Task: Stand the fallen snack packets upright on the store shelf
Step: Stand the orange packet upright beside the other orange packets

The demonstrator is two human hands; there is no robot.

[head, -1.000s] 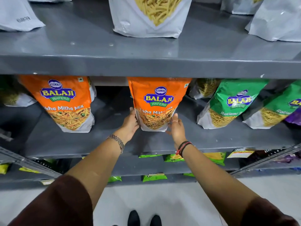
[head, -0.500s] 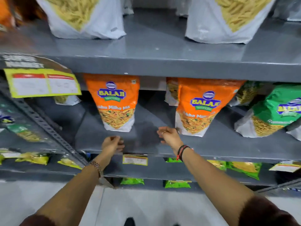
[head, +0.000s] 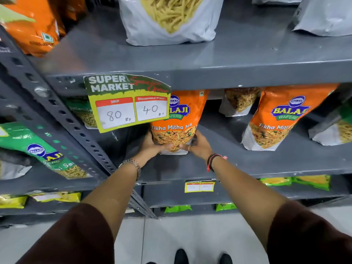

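An orange Tikha Mitha Mix packet (head: pixel 179 122) stands upright on the grey middle shelf (head: pixel 257 164), its top partly hidden behind a price sign. My left hand (head: pixel 152 145) grips its lower left corner and my right hand (head: pixel 198 145) grips its lower right corner. A second orange packet (head: pixel 280 119) stands upright further right on the same shelf, untouched. Behind it more packets (head: pixel 238 101) lean at the back.
A yellow Super Market price sign (head: pixel 129 103) hangs from the upper shelf edge. A slotted steel upright (head: pixel 62 113) runs diagonally at left, with green packets (head: pixel 43 153) beyond it. White packets (head: pixel 171 18) stand on the top shelf. Lower shelves hold green and yellow packets.
My hands left the right orange packet, moved left along the shelf and closed on the left orange packet's base. The view shifted left too.
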